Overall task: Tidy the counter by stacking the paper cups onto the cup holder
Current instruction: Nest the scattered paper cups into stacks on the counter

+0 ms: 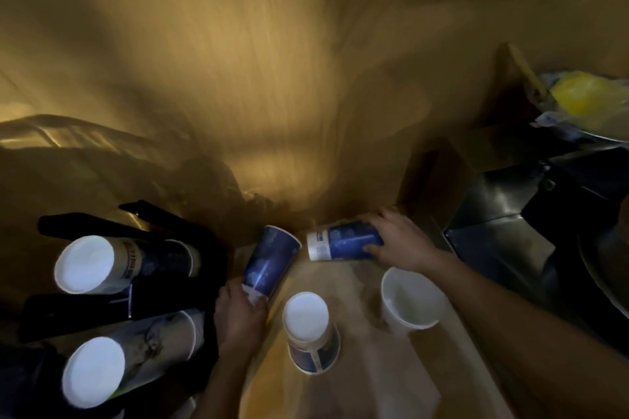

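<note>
Gripping one blue paper cup (270, 260) at its base, your left hand (240, 315) tilts it just right of the black cup holder (177, 296). Your right hand (400, 240) wraps a second blue cup (343, 243), lying sideways on the wooden counter (374, 367).

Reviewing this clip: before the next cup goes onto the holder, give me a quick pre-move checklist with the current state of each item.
1. Left hand grips blue cup: ok.
2. Right hand grips sideways blue cup: ok.
3. Black cup holder within reach beside left hand: ok.
4. Holder stacks seated straight: cannot tell, dim.
5. Inverted cup and upright white cup remain on counter: not ok.
</note>
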